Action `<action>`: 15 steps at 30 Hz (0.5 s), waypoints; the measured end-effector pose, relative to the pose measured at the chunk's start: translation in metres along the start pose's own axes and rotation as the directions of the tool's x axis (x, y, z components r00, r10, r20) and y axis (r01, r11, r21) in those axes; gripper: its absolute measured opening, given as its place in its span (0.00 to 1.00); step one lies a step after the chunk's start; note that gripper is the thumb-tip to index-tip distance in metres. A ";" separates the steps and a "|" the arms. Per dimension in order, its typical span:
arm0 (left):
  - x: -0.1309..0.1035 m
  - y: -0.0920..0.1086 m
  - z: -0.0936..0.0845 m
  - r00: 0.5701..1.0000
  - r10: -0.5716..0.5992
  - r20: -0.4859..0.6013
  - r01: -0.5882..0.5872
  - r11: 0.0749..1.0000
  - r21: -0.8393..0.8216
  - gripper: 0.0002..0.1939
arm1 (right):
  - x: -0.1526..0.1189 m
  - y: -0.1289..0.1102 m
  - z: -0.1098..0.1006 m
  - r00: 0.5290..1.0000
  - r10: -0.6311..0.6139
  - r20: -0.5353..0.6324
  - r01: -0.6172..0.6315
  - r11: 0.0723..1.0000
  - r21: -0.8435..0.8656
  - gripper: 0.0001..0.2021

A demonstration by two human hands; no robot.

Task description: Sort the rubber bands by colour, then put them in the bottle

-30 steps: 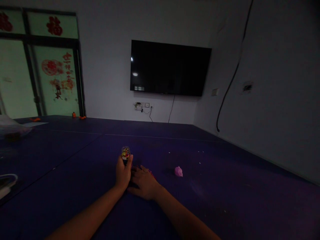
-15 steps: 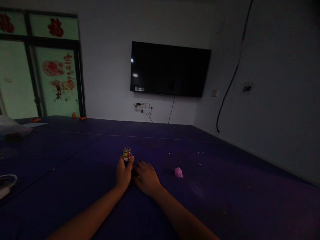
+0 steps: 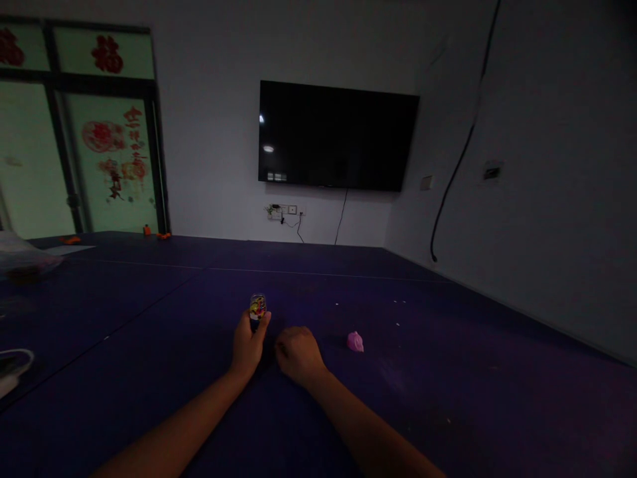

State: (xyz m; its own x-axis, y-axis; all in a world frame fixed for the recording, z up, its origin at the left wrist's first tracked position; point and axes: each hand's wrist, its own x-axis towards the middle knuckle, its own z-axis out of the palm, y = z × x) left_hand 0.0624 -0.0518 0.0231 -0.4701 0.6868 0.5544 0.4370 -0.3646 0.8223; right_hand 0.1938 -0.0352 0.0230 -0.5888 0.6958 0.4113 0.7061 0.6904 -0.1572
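My left hand [image 3: 249, 345] is closed around a small rounded item with a yellow-and-red patterned face and a dark lower part [image 3: 257, 307]; its exact kind is unclear in the dim light. My right hand [image 3: 298, 355] rests just to the right, low over the dark blue-purple surface [image 3: 199, 411]. Its fingers are curled in, and whatever may be inside them is hidden. A pink crumpled lump [image 3: 355, 342] lies on the surface to the right of my right hand, apart from it.
Small pale crumbs are scattered on the right. At the left edge are a clear plastic bag [image 3: 22, 255] and a white-rimmed container [image 3: 17, 368]. Small orange things [image 3: 163, 236] lie along the back. A black cable [image 3: 458, 162] hangs on the right wall; a television [image 3: 338, 136] is mounted behind.
My right hand has drawn slightly right, away from the left, and its fingers have gone from stretched to curled. My left hand, still holding the patterned item, has shifted slightly right.
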 end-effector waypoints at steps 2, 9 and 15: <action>0.000 0.001 0.000 1.000 0.007 0.008 -0.007 1.000 0.016 0.24 | -0.003 0.001 0.001 0.998 0.036 -0.042 -0.034 0.999 0.042 0.12; -0.001 -0.002 0.002 0.999 -0.005 0.051 0.003 0.999 0.048 0.24 | -0.014 -0.001 0.013 0.973 0.231 -0.015 -0.229 0.969 0.093 0.33; 0.001 -0.008 0.004 0.994 0.068 0.092 -0.080 0.986 0.146 0.21 | -0.009 0.003 0.013 0.987 0.116 0.111 -0.130 0.982 0.135 0.26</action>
State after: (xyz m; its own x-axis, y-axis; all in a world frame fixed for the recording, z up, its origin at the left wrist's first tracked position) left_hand 0.0613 -0.0459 0.0159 -0.3674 0.7153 0.5945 0.5810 -0.3226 0.7472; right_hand 0.1959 -0.0371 0.0067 -0.5430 0.7886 0.2885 0.7172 0.6142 -0.3291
